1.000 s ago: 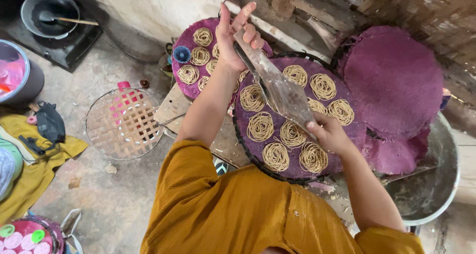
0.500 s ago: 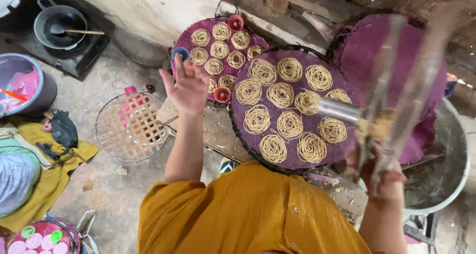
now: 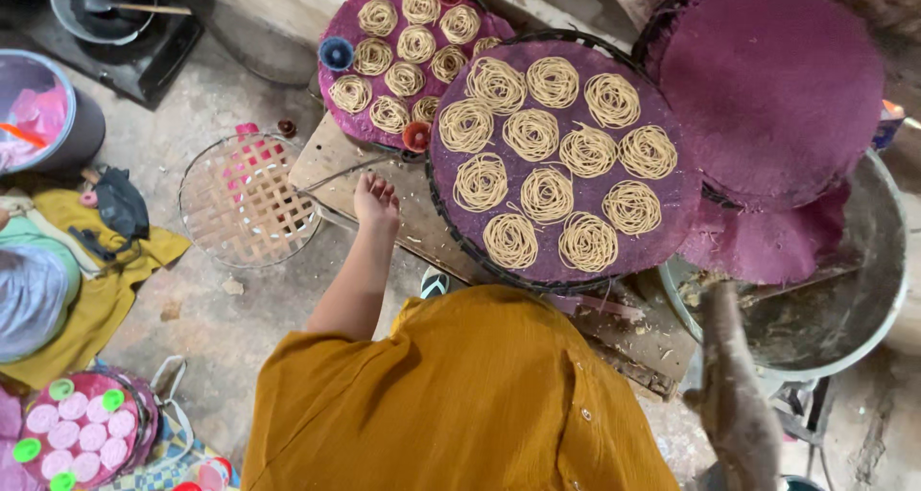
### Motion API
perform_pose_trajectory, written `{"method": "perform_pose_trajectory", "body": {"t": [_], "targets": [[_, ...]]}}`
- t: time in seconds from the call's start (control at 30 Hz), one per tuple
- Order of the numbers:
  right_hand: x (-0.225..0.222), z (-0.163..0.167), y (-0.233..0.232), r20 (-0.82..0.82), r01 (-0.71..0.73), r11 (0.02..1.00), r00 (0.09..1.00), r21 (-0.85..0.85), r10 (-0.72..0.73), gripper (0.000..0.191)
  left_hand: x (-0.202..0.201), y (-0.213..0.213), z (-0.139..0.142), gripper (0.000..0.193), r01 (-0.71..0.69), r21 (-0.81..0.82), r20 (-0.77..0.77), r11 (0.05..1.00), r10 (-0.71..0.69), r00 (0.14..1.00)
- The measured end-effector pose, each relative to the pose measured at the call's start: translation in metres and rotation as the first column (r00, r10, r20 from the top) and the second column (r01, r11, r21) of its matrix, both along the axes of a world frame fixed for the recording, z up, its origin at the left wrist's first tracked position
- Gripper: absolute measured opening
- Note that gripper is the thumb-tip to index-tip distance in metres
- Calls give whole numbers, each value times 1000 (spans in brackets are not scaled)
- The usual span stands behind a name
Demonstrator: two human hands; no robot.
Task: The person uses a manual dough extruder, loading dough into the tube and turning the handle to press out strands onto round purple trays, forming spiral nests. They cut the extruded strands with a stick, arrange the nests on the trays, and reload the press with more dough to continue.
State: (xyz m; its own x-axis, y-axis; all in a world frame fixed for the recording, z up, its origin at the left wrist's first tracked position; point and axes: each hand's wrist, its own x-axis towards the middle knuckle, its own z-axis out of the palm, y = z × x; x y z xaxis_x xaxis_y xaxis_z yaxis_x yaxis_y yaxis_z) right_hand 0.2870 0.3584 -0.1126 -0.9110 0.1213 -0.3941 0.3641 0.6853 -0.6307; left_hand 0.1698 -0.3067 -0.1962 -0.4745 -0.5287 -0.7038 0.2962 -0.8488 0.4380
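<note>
Item: front round tray, purple-lined, on the wooden board; it carried eleven noodle coils across most of its face, so filling looked near complete, with little bare room left.

Item: rear tray, at the board's far left corner; nine coils and four small coloured cups at its rim.

Item: two bare purple mats at the right, over a grey basin.

Left hand: rested on the board's left edge, fingers loose, holding nothing.

Right hand: low at the near right; grip could not be told.
</note>
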Motion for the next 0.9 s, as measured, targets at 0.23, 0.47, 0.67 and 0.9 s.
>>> {"method": "perform_pose_trajectory", "body": {"t": [0.23,0.47,0.67,0.9], "targets": [[-12,-51,-11,212,-197,907,969,372,123,90,-23,1,34,19,-15,-19,209,1000,19,978],[-12,-72,-17,350,-355,773,919,525,184,90,-29,18,25,23,8,-12,63,1000,-7,998],[-12,-62,-39,379,-386,751,905,535,195,90,-26,16,32,20,-116,-395,-23,911,116,993],[-26,-33,-25,421,-330,790,901,516,102,93,-38,19,80,20,-284,-642,-366,712,41,930]]}}
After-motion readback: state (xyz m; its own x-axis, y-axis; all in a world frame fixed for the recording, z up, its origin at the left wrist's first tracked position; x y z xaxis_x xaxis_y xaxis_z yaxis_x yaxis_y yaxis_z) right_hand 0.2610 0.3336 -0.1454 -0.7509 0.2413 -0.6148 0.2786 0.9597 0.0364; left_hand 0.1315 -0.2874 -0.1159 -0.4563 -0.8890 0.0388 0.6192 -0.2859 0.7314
